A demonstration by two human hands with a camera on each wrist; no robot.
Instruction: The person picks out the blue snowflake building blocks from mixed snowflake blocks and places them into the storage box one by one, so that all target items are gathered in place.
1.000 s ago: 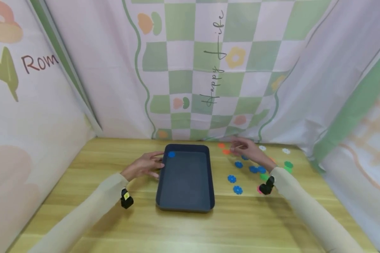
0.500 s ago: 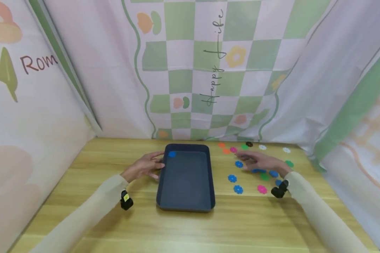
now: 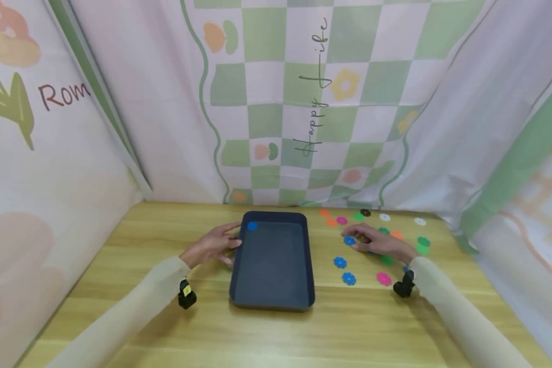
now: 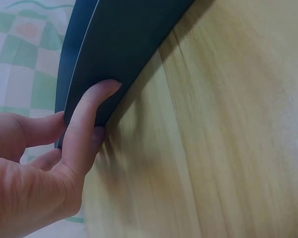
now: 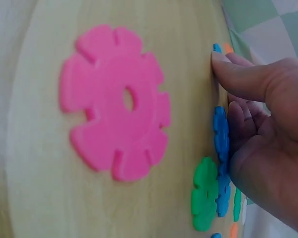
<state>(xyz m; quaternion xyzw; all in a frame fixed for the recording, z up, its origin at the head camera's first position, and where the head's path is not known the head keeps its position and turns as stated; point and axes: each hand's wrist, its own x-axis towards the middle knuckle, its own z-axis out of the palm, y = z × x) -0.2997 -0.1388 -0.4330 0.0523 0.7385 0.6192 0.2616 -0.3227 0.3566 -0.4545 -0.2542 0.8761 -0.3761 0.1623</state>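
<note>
In the head view my left hand (image 3: 213, 245) rests against the left wall of a dark rectangular tray (image 3: 272, 301). Its thumb touches the outer wall (image 4: 114, 49) in the left wrist view, and the other fingertips are at the rim and lower edge. A blue flower-shaped plastic disc (image 3: 252, 226) lies inside the tray's back left corner. To the tray's right, my right hand (image 3: 377, 241) reaches down over another blue disc (image 3: 349, 240), which lies between the thumb and index fingertip. Whether both fingertips touch it is hard to see. Under the palm, further blue discs (image 5: 221, 134) are partly hidden.
Loose discs lie right of the tray: blue (image 3: 340, 262), pink (image 3: 384, 278), green (image 3: 423, 241), orange (image 3: 397, 235), white (image 3: 420, 221) and black (image 3: 365, 212). A patterned curtain (image 3: 313, 128) hangs behind the wooden table (image 3: 276, 337).
My right hand has come from the back discs toward the front, down to a blue disc, and its thumb and index finger have drawn closer together. My left hand stays at the tray.
</note>
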